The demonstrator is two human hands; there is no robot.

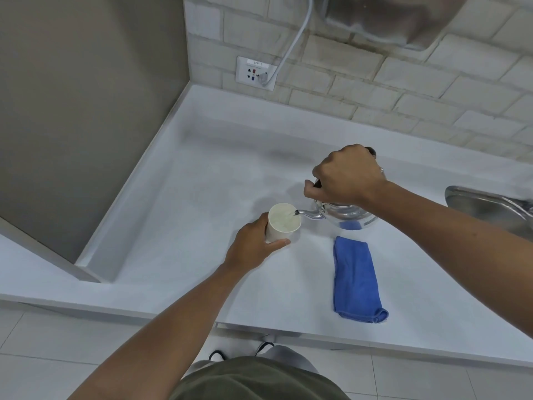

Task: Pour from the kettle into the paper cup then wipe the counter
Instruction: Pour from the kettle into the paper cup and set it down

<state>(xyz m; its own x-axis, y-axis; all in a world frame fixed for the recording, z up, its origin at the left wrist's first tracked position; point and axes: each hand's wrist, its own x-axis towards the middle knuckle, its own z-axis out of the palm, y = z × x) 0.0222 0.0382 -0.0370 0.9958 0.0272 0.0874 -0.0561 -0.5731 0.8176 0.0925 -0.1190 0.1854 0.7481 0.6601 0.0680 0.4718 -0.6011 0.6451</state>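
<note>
Shiny metal kettle (347,216) tipped, spout over white paper cup (283,222), folded blue cloth (356,280) on white counter (202,197)

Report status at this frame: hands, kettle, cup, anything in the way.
Left hand in a grip on the cup. Right hand holds the kettle tilted, spout at the cup's rim. Cloth lies unused on the counter; nothing in the way.

Kettle (346,216) spout over held cup (281,225)

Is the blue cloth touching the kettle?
Apart. The head view shows bare counter between the blue cloth and the kettle.
</note>
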